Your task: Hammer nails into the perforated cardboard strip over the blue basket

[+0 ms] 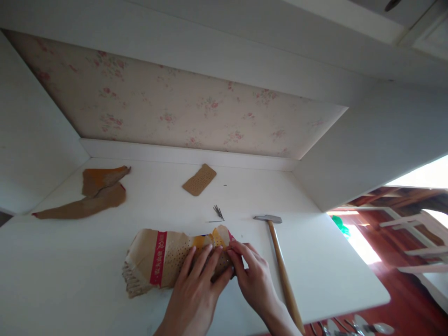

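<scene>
A thick stack of torn brown cardboard (173, 254) lies on the white desk, with a red printed band, an orange patch and rows of small punched holes. My left hand (196, 289) holds it from above, fingers spread over the holes and thumb bent in near the right end. At that end my right hand (254, 275) is closed, thumb and fingers pinching the cardboard's edge. Whether something small sits in that pinch is hidden. Just beyond the stack lies a small bunch of nails (219, 213). A hammer (282, 261) with a wooden handle rests right of my right hand.
Torn cardboard scraps (94, 193) lie at the left of the desk (157, 182). A small perforated cardboard piece (200, 180) is near the back. Side panels and a floral-papered back wall (196, 107) enclose the desk. Its rounded right corner overhangs a red-brown floor (381, 284).
</scene>
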Action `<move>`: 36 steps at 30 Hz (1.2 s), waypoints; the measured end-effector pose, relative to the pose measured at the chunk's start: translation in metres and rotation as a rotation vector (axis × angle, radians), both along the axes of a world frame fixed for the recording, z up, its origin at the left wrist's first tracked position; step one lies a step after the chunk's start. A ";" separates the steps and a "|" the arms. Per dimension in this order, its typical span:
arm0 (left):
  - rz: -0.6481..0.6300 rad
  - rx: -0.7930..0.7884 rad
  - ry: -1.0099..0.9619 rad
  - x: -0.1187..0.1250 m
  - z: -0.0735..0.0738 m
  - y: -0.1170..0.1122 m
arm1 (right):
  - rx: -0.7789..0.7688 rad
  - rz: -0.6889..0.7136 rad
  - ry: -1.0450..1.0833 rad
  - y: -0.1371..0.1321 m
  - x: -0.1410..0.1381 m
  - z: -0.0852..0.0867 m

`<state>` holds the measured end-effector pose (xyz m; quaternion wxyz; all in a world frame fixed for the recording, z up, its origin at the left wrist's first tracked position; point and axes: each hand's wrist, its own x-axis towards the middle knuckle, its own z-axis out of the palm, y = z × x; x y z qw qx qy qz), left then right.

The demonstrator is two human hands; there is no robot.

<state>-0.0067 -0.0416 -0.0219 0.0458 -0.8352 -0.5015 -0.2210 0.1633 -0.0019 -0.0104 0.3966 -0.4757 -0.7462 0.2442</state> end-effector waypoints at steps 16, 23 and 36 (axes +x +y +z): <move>0.031 -0.169 -0.452 0.009 0.035 0.036 | -0.052 -0.050 -0.050 -0.004 0.000 -0.006; 0.044 -0.309 -0.542 0.009 0.018 0.037 | -0.198 -0.196 0.198 -0.001 0.005 0.002; 0.046 -0.335 -0.378 0.014 0.028 0.043 | -0.258 -0.140 0.140 -0.001 0.007 0.000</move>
